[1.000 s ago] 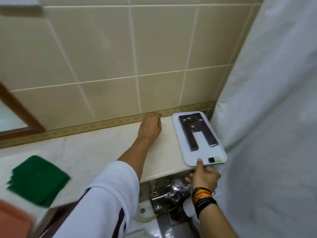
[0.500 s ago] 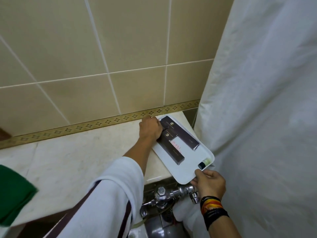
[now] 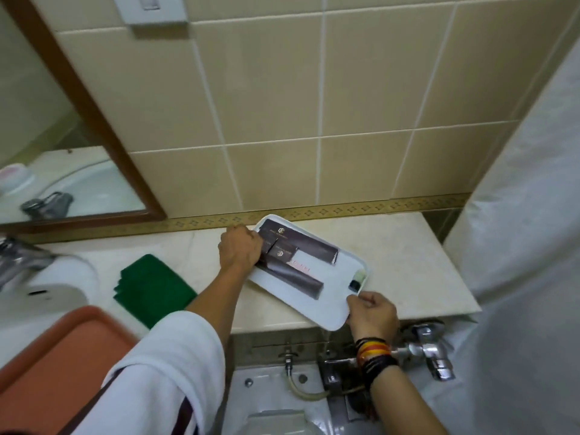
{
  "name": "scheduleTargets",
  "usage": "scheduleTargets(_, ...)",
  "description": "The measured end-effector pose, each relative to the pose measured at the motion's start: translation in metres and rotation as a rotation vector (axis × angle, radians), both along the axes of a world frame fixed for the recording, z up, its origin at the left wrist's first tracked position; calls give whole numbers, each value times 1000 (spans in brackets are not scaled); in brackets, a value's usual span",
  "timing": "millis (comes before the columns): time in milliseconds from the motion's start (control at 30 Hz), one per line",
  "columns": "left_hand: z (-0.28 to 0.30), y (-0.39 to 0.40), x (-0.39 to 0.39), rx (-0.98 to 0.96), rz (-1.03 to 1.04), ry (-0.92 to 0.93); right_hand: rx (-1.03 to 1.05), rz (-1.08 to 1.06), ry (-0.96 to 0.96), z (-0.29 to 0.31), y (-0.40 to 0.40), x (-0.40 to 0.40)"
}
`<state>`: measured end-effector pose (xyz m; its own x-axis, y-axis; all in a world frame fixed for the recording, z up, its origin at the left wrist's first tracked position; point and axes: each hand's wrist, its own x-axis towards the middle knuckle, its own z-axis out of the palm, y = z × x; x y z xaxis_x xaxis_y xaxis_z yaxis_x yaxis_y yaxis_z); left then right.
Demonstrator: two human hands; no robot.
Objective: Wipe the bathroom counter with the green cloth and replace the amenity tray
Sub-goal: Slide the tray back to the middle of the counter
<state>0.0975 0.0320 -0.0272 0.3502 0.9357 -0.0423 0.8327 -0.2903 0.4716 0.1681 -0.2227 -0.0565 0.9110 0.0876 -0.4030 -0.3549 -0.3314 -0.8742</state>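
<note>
The white amenity tray (image 3: 337, 288) lies slanted on the beige marble counter (image 3: 408, 262), its near corner over the front edge. Dark boxes (image 3: 301, 243) and a small bottle (image 3: 356, 282) lie on it. My left hand (image 3: 240, 251) grips the tray's far left edge. My right hand (image 3: 372, 315) pinches its near right corner. The folded green cloth (image 3: 153, 285) rests on the counter to the left, apart from both hands.
A sink basin (image 3: 50, 287) with a tap (image 3: 15, 262) sits at far left, an orange tray (image 3: 59, 365) in front of it. A mirror (image 3: 47, 171) hangs on the tiled wall. A white curtain (image 3: 527, 246) hangs at right; chrome valves (image 3: 430, 350) under the counter.
Both hands have taken hold of the tray, turned it slantwise and slid it left along the counter, away from the curtain. The view has swung left, bringing the cloth and sink in.
</note>
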Motion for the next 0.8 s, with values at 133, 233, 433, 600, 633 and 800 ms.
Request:
scheduleTargets(133,-7,-1,-61,-134,148,-77,-174,123,-165,12,33,18)
scheduleTargets(233,-10,-9,-85,-200,176,-105,-240,204,-228,8,57,28)
scheduleTargets(433,-3,-5,-112,-113,122,-147,-304,237,-298,3,74,28)
scheduleTargets(600,11,38,-168,76,219,-89,-171,363,-606,22,101,-57)
scheduleTargets(633,11,51,-183,83,249,-33,-126,466,-577,26,112,-83)
scheduleTargets(800,-5,92,-234,-29,283,166,-246,976,-572,20,172,-194)
